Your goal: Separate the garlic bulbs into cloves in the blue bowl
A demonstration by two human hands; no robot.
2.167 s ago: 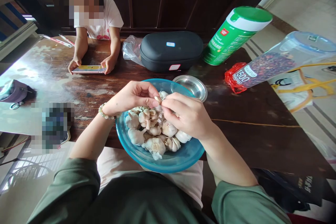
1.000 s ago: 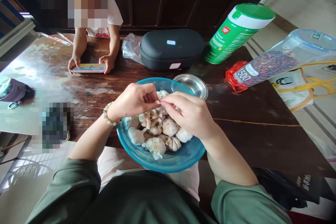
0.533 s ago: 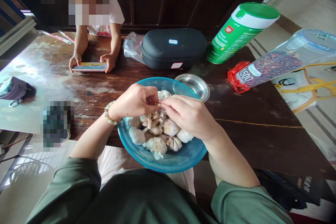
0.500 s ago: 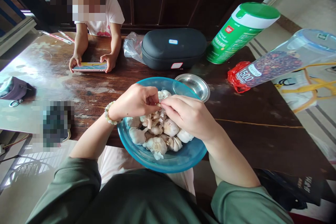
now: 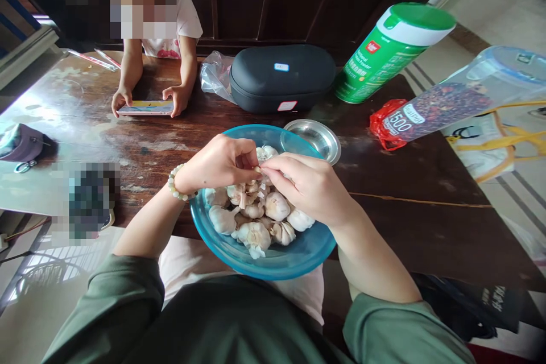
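A blue see-through bowl (image 5: pixel 264 267) on my lap, against the table edge, holds several whole garlic bulbs (image 5: pixel 253 237). Over its far side, my left hand (image 5: pixel 222 165), with a bead bracelet at the wrist, pinches a small garlic clove (image 5: pixel 257 170) between thumb and fingers. My right hand (image 5: pixel 302 185) meets it there, thumb and fingertips closed together at the clove's end. Fingers cover most of the clove. Just beneath the fingertips hang thin bits of papery skin (image 5: pixel 263 189). A shallow metal dish (image 5: pixel 328 139) sits right behind the bowl's rim.
Across the wooden table (image 5: pixel 405 210), another person's hands (image 5: pixel 179 99) hold a phone (image 5: pixel 145 107). A black case (image 5: pixel 281 77), a green canister (image 5: pixel 384 57) and a tall clear container (image 5: pixel 456 99) stand at the back and right. A purple pouch (image 5: pixel 25 142) lies far left.
Both hands stay at nearly the same spot over the bowl, with fingertips shifting only slightly at the clove. The other person's head has moved a little to the right.
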